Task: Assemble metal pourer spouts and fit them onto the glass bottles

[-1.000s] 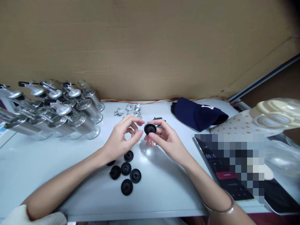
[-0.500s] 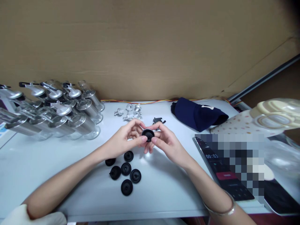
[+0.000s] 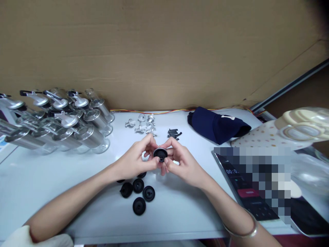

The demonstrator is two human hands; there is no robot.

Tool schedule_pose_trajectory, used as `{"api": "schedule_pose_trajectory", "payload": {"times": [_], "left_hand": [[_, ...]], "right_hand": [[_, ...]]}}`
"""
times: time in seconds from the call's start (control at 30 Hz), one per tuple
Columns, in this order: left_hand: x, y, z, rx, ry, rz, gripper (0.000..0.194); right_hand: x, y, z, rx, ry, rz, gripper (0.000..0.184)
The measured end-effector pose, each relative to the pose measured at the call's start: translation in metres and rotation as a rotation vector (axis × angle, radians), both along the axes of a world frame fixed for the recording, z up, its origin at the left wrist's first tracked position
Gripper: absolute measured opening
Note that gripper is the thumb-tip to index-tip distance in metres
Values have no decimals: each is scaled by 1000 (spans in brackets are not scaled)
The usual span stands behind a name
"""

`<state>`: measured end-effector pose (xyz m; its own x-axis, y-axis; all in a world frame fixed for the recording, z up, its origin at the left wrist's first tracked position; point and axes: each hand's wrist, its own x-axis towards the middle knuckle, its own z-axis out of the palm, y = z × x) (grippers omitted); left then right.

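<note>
Between both hands, above the table, is a round black stopper (image 3: 160, 153) with a silvery edge along its top and a small stub facing me. My left hand (image 3: 140, 157) pinches its left side between thumb and fingers. Its right side is gripped by my right hand (image 3: 182, 163), thumb in front and fingers behind. Several loose black stoppers (image 3: 138, 185) lie on the table below my left hand, some partly hidden by that forearm. Beyond the hands sit several silvery cap pieces (image 3: 140, 128) and a small pile of thin black parts (image 3: 173, 133).
Glass bottles with metal sleeves (image 3: 88, 135), some topped with silver pourers (image 3: 67, 119), crowd the left. To the right are a navy cap (image 3: 216, 125), a spotted white container (image 3: 259, 135) and a dark-screened device (image 3: 246, 192). Cardboard (image 3: 164, 55) stands behind.
Both hands have come slightly toward me with the stopper. It has tilted, so its stub and silvery edge show more. The silvery pieces behind are less covered.
</note>
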<state>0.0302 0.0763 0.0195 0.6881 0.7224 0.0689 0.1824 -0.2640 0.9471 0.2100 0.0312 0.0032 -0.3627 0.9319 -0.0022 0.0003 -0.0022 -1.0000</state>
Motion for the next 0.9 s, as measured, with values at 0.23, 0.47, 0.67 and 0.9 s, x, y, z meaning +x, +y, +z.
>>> {"api": "schedule_pose_trajectory", "payload": {"times": [0.23,0.47,0.67,0.9], "left_hand": [[0,0,-2,32,9,8,15],[5,6,-18,146,-8,130,20],[6,13,-32,286,-111,172,19],[1,22,-31,253,-102,5,16]], "right_hand": [[-1,0,-2,27,-26,-9,20],[6,8,2,189,-230,-59,12],[17,15,-1,314,-362,-174,18],[17,13,-5,378,-598,-106,19]]}}
